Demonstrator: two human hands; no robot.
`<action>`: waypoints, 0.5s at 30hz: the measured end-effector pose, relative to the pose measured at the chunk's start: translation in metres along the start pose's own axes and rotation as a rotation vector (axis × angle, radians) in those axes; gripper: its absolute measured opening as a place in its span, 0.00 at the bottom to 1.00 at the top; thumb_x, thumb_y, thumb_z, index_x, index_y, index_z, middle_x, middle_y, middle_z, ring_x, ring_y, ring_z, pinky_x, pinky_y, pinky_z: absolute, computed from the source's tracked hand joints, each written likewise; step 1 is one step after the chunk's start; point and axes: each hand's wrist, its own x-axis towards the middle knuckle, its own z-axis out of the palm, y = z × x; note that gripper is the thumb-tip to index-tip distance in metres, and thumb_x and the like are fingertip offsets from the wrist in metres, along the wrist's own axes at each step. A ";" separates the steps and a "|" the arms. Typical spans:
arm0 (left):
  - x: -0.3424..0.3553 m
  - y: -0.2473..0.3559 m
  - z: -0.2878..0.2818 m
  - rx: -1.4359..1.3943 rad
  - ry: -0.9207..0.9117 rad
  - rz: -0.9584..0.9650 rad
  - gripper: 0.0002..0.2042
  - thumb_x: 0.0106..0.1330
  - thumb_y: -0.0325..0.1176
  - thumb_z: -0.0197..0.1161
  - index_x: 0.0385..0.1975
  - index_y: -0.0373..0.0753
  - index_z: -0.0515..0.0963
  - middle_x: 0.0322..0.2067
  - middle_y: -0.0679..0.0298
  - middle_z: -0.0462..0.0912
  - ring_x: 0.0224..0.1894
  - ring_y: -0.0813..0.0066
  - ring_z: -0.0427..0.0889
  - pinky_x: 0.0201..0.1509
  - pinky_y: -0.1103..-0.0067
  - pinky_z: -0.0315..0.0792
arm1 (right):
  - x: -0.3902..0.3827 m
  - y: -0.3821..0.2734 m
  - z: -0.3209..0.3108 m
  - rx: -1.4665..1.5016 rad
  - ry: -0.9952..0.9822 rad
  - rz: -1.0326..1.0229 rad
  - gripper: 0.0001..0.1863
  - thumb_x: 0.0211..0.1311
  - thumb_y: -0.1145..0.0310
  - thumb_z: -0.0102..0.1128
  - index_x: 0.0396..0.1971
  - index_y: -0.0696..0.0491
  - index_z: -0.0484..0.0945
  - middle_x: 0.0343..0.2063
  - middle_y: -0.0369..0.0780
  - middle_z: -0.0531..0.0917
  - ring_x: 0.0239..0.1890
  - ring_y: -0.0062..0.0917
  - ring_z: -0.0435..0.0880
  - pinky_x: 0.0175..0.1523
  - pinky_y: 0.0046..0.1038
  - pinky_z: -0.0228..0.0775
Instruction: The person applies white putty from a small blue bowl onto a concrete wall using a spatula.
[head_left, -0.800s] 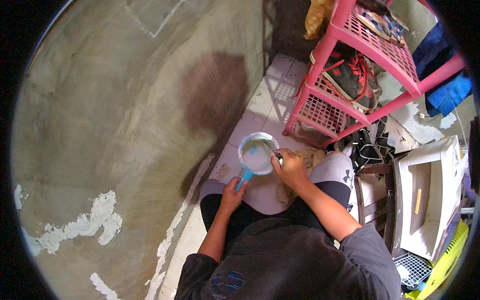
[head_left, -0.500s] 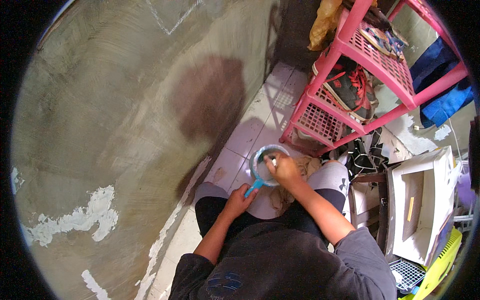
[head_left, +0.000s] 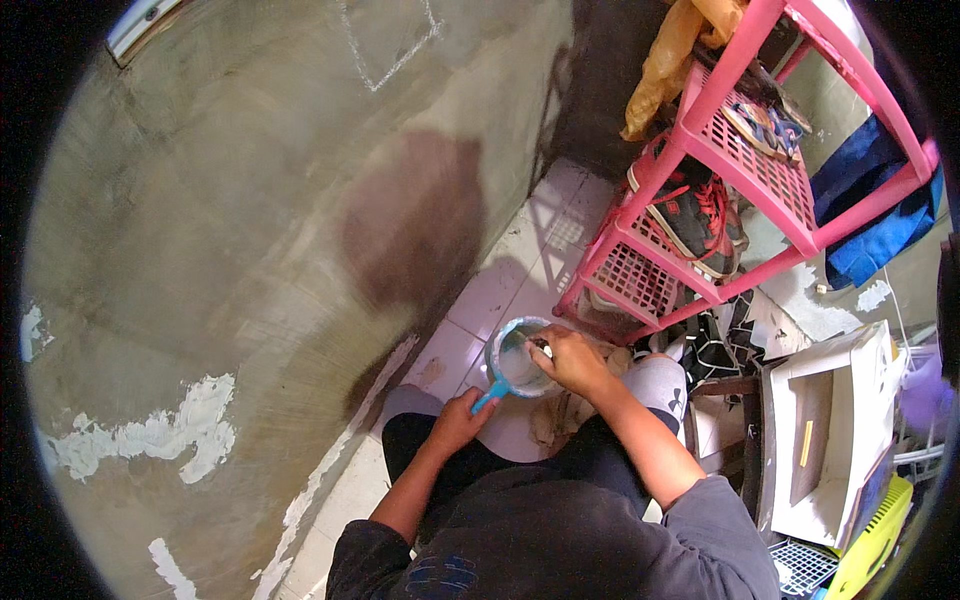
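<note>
A round dipper (head_left: pixel 495 360) with a light blue handle is held over my lap, between my knees. Whitish material coats its inside and rim. My left hand (head_left: pixel 457 420) is closed around the handle. My right hand (head_left: pixel 574 360) reaches over the dipper's right side with its fingers bent into it, closed on a small pale thing (head_left: pixel 547 351). Only a bit of that thing shows, so its kind cannot be made out. Below the dipper lies a crumpled tan cloth (head_left: pixel 548 418).
A grey plastered wall (head_left: pixel 250 250) with white patches rises close on my left. Ahead to the right stands a pink shoe rack (head_left: pixel 690 140) holding shoes (head_left: pixel 700 215). A white frame-like box (head_left: pixel 835 430) and a yellow-green plastic item (head_left: pixel 875 540) stand at right. Tiles (head_left: pixel 485 300) cover the floor.
The whole view has shifted slightly. The dipper and both hands appear a little lower and to the left. My right fingers have shifted slightly at the dipper; both grips look the same.
</note>
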 end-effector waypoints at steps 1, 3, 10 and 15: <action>0.000 0.000 0.000 0.006 -0.001 -0.001 0.18 0.66 0.46 0.61 0.30 0.34 0.72 0.21 0.49 0.76 0.24 0.55 0.78 0.30 0.66 0.69 | -0.001 0.001 -0.001 -0.008 0.080 -0.015 0.19 0.65 0.56 0.57 0.41 0.58 0.80 0.41 0.52 0.82 0.40 0.47 0.82 0.47 0.40 0.74; 0.003 0.001 0.002 0.005 0.001 0.007 0.18 0.66 0.47 0.61 0.30 0.34 0.72 0.21 0.49 0.76 0.23 0.55 0.77 0.29 0.66 0.69 | 0.003 0.002 0.007 -0.044 0.007 0.025 0.18 0.64 0.56 0.57 0.44 0.55 0.80 0.44 0.51 0.81 0.44 0.46 0.81 0.50 0.41 0.75; 0.011 -0.013 0.010 -0.007 0.072 0.074 0.18 0.66 0.47 0.61 0.30 0.35 0.72 0.19 0.50 0.76 0.23 0.51 0.79 0.28 0.63 0.69 | -0.005 0.000 0.022 -0.010 -0.110 -0.192 0.17 0.64 0.58 0.58 0.44 0.55 0.80 0.41 0.48 0.81 0.42 0.45 0.82 0.49 0.39 0.75; 0.012 -0.013 0.016 0.034 0.094 0.095 0.18 0.66 0.48 0.61 0.32 0.35 0.73 0.21 0.49 0.78 0.25 0.49 0.81 0.29 0.62 0.70 | 0.000 0.002 0.002 0.029 -0.063 -0.058 0.19 0.64 0.55 0.56 0.42 0.56 0.80 0.42 0.51 0.82 0.42 0.47 0.82 0.49 0.43 0.75</action>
